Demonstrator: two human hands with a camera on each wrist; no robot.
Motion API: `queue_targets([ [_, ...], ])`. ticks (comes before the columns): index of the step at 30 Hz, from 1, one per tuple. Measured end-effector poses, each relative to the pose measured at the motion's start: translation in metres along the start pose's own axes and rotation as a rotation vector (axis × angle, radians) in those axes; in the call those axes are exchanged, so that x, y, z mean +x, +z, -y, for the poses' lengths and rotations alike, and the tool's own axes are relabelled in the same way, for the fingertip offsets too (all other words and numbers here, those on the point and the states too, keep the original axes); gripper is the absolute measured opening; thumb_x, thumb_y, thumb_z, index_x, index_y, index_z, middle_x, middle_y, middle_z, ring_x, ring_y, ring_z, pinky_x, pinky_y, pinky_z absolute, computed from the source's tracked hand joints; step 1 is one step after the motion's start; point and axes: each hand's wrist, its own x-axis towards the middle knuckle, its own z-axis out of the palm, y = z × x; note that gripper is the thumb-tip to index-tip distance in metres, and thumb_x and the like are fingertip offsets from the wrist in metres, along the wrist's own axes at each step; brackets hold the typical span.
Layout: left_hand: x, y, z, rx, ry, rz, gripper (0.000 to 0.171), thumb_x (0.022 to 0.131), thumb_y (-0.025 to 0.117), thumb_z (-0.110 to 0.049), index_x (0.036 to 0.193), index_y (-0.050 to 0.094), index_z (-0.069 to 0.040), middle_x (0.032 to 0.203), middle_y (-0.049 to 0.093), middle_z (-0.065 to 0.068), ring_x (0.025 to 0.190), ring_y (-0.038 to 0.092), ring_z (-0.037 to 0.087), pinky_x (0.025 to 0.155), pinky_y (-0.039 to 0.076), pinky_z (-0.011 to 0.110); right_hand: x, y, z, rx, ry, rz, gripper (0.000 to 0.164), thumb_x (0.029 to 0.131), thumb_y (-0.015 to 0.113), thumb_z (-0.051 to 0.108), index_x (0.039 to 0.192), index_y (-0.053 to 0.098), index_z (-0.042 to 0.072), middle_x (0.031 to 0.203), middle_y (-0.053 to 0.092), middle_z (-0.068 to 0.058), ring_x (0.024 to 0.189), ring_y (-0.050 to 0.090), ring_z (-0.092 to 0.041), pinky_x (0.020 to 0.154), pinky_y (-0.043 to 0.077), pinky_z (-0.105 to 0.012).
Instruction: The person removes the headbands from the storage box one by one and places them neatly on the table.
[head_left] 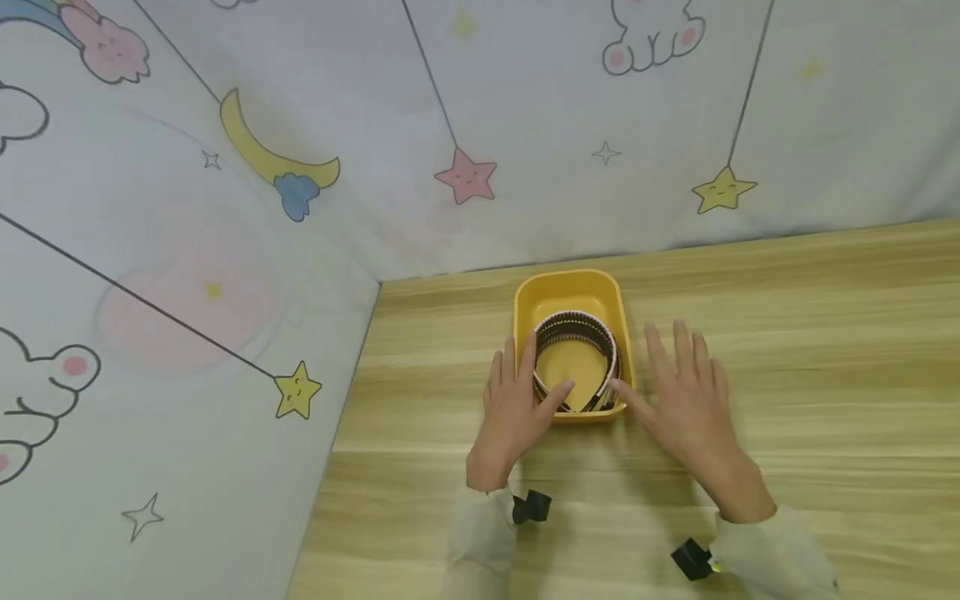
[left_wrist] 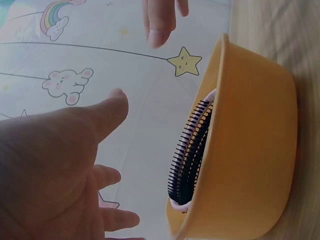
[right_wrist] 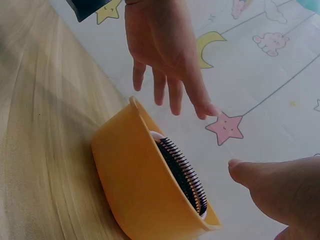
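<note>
A yellow plastic bin (head_left: 562,287) stands on the table with toothed headbands (head_left: 573,327) nested inside it, black with pale pink edges. Their comb-like teeth (left_wrist: 176,165) rise just above the rim in the left wrist view. Over the bin's left side hovers my left hand (head_left: 512,414), fingers straight and thumb spread over the front part. To the right of the bin is my right hand (head_left: 693,421), fingers extended and its thumb pointing toward the rim. Both wrist views show the hands apart from the bin (right_wrist: 130,165), holding nothing. Exactly how many headbands lie there cannot be told.
The wood-grain table (head_left: 825,350) extends to both sides of the bin. Behind and to the left hangs a white cloth (head_left: 540,108) printed with stars, a moon and animals. Small black cameras (head_left: 536,506) sit at the sleeves.
</note>
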Motion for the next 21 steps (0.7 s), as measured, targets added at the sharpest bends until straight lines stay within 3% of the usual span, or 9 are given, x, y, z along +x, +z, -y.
queue_targets([
  [6,0.006,-0.003,0.012,-0.126,0.054,-0.063,0.078,0.095,0.054,-0.041,0.153,0.015,-0.008,0.153,0.023,0.025,0.139,0.025,0.042,0.111,0.029,0.056,0.009,-0.007,-0.001,0.099,-0.040,-0.063,0.085,0.086,0.067,0.041,0.149,0.025,0.001,0.143,0.031,-0.034,0.126,0.034,-0.053,0.097,0.032,-0.069],
  [14,0.010,-0.003,0.021,-0.188,-0.058,-0.092,0.068,0.095,0.057,-0.016,0.150,0.020,-0.001,0.139,0.041,0.023,0.120,0.050,0.035,0.098,0.046,0.046,0.026,-0.012,-0.006,0.301,-0.019,-0.036,0.078,0.089,0.066,0.034,0.147,0.027,-0.002,0.138,0.038,-0.031,0.122,0.041,-0.047,0.095,0.038,-0.063],
  [21,0.014,-0.001,0.026,-0.210,-0.076,-0.114,0.064,0.089,0.057,0.003,0.147,0.028,0.001,0.131,0.047,0.021,0.110,0.055,0.033,0.089,0.051,0.040,0.041,-0.010,-0.007,0.399,0.000,0.013,0.076,0.090,0.064,0.032,0.147,0.026,-0.002,0.138,0.039,-0.028,0.120,0.044,-0.044,0.095,0.042,-0.058],
])
